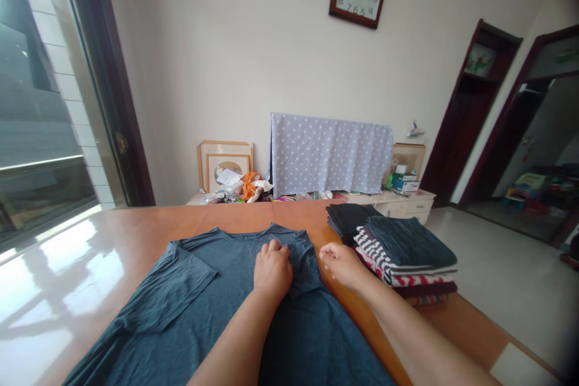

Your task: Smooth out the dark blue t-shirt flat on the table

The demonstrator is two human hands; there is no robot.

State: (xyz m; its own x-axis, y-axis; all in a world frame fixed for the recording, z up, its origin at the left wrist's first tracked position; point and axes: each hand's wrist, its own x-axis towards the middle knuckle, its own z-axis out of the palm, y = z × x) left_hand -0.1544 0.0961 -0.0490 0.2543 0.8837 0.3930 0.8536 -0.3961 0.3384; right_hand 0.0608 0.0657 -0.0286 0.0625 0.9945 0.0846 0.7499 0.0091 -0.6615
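Observation:
A dark blue-green short-sleeved T-shirt (235,295) lies spread on the wooden table, its neckline at the far side. The left-hand sleeve lies folded inward over the body, and fabric near the right shoulder is bunched. My left hand (272,268) rests on that right shoulder area with fingers curled down and closed on the cloth; the fingertips are partly hidden. Just right of the shirt's edge, my right hand (339,262) hovers over the table with its fingers curled together, apart from the shirt, and nothing shows in them.
To the right on the table (181,220) stand a stack of folded clothes (407,253) and a dark folded pile (348,220). Behind is a low cabinet (418,202) with a polka-dot cloth (332,154), picture frames (226,157) and small boxes (404,182). A window is at left.

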